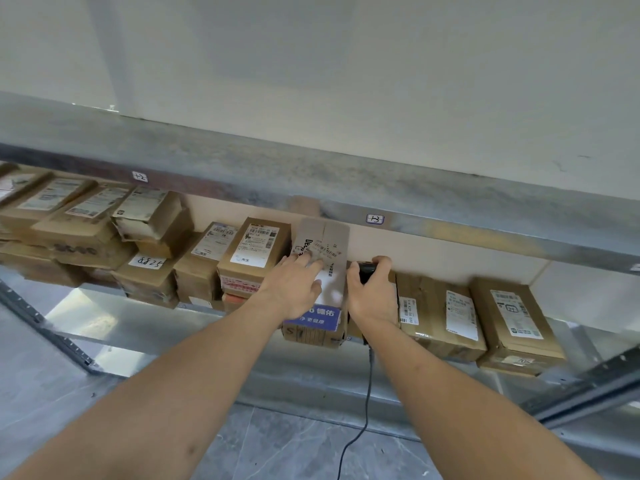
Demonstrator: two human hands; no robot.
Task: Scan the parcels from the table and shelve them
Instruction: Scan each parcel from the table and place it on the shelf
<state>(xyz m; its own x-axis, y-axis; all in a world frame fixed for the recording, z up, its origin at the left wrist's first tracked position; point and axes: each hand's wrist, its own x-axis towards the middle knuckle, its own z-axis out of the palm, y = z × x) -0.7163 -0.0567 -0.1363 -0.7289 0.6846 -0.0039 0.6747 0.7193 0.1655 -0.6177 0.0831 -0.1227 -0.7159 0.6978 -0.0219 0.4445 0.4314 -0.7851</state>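
Note:
A long cardboard parcel (pixel 332 244) with a blue label on its near end lies lengthwise on the metal shelf (pixel 138 327), between other boxes. My left hand (pixel 298 289) lies flat on its top with the fingers spread over the printed label. My right hand (pixel 372 292) is just right of the parcel and grips a black barcode scanner (pixel 366 270). The scanner's black cable (pixel 367 403) hangs down past my right forearm toward the floor.
Several cardboard parcels (pixel 252 258) are stacked on the shelf to the left, and two more parcels (pixel 512 320) lie to the right. A grey shelf beam (pixel 375 219) with small tags runs overhead. Grey tiled floor (pixel 277 445) lies below.

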